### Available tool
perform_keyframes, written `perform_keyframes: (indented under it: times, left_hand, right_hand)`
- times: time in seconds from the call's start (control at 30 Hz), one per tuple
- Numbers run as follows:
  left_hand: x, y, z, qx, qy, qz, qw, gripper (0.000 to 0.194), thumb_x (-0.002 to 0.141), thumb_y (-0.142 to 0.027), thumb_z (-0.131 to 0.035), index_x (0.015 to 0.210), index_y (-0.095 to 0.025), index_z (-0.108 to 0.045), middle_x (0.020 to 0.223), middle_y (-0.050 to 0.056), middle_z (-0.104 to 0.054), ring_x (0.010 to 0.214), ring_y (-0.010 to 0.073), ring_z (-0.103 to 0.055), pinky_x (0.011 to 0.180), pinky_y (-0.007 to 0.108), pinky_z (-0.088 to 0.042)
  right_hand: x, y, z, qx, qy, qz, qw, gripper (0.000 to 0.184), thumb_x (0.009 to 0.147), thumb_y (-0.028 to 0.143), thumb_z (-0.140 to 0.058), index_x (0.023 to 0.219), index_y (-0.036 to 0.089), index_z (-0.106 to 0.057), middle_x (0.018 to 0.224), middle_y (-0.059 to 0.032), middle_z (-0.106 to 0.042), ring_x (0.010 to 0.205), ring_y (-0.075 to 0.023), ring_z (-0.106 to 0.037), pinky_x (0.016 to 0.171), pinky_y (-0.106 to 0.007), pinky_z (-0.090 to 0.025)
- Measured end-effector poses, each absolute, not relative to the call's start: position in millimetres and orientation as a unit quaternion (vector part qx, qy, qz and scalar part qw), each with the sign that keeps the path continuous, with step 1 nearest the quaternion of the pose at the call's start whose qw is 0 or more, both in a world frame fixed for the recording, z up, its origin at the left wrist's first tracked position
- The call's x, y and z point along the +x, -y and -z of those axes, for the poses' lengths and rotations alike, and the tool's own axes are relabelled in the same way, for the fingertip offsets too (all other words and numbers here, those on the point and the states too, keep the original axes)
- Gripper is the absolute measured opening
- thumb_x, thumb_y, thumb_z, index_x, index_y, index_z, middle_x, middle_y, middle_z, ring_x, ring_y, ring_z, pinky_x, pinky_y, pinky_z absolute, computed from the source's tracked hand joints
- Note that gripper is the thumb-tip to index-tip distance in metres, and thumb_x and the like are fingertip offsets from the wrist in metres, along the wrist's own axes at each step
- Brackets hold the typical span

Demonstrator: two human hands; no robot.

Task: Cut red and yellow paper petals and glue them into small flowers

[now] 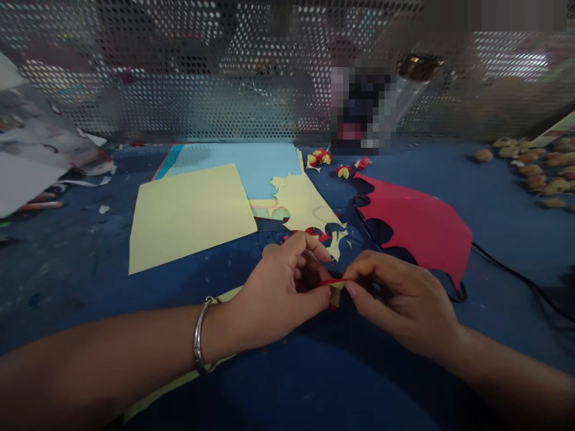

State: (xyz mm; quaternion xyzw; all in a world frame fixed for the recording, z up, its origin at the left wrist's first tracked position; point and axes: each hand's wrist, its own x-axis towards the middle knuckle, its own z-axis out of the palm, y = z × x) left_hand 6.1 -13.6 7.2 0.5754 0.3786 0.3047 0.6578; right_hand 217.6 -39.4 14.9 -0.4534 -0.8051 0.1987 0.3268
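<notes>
Between my two hands is a small folded red and yellow paper piece (pixel 336 292). My left hand (pixel 287 287), with a silver bangle at the wrist, pinches its left side between thumb and fingers. The thumb and forefinger of my right hand (pixel 399 299) grip its right end. Just beyond my fingers lies a yellow sheet with rounded cut-outs (pixel 309 197), with paper scraps (pixel 336 244) at its near edge. A red sheet with scalloped cuts (pixel 417 221) rests to the right. Small red and yellow folded paper pieces (pixel 320 157) sit farther back.
A whole yellow sheet (pixel 193 215) and light blue sheets (pixel 233 158) lie at left centre. A perforated metal panel (pixel 202 72) stands behind. Brown, nut-like round objects (pixel 548 164) are heaped at right, near a black cable (pixel 521 269). Crumpled plastic bags (pixel 40 137) are at left.
</notes>
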Motion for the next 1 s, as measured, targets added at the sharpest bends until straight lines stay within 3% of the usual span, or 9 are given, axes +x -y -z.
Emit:
perform_keyframes:
  times: [0.43, 0.67, 1.0]
  left_hand:
    - [5.7, 11.5, -8.6, 0.547, -0.398, -0.322, 0.663, 0.034, 0.074, -0.02, -0.076, 0.095, -0.023, -0.049, 0.083, -0.003, -0.062, 0.072, 0.0126, -0.06, 0.07, 0.032, -0.05]
    - [7.9, 16.7, -0.9, 0.486, -0.374, -0.337, 0.715, 0.046, 0.076, -0.02, -0.081, 0.106, -0.023, -0.045, 0.088, -0.003, -0.065, 0.081, 0.0147, -0.066, 0.084, 0.039, -0.056]
    - [7.9, 24.5, -7.4, 0.421, -0.394, -0.335, 0.746, 0.053, 0.075, -0.017, -0.087, 0.11, -0.022, -0.046, 0.083, -0.005, -0.067, 0.079, 0.0113, -0.065, 0.081, 0.03, -0.053]
  right_hand:
    - [215.3, 41.1, -11.4, -0.449, 0.804, -0.195, 0.338, 0.009, 0.098, 0.022, -0.061, 0.091, 0.023, -0.067, 0.072, 0.0008, -0.07, 0.05, -0.0096, -0.054, 0.047, -0.023, -0.043]
    - [214.9, 41.8, -11.6, -0.442, 0.817, -0.146, 0.341, 0.011, 0.098, 0.019, -0.061, 0.09, 0.024, -0.066, 0.073, 0.0002, -0.072, 0.053, -0.01, -0.06, 0.049, -0.022, -0.047]
    - [215.4, 43.6, -10.5, -0.437, 0.825, -0.11, 0.342, 0.011, 0.098, 0.019, -0.061, 0.09, 0.025, -0.064, 0.074, 0.0006, -0.074, 0.052, -0.0106, -0.063, 0.048, -0.023, -0.05]
